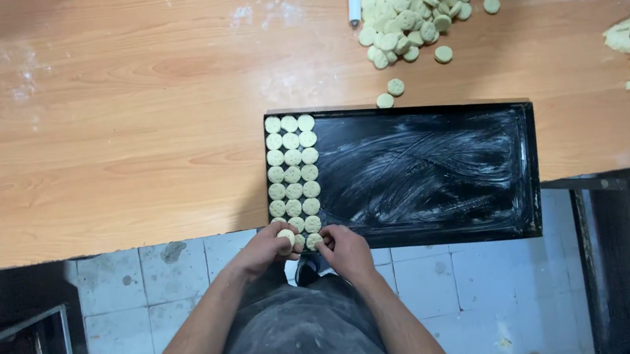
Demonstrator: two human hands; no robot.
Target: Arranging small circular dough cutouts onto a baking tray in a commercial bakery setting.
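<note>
From the head camera, you've got the black tray (425,181) hanging a bit over the table (109,144) edge, and three neat columns of dough rounds (293,173) filling its left end. Your left hand (264,249) is pinching one round (286,236) between thumb and fingers right at the near corner, and your right hand (346,250) has its fingertips pressed on another round (314,240) at the bottom of the third column. I'd say keep doing what works: set each one flat, just touching its neighbours, and line it up with the column above. The loose pile (417,2) sits well up the table past the tray.
</note>
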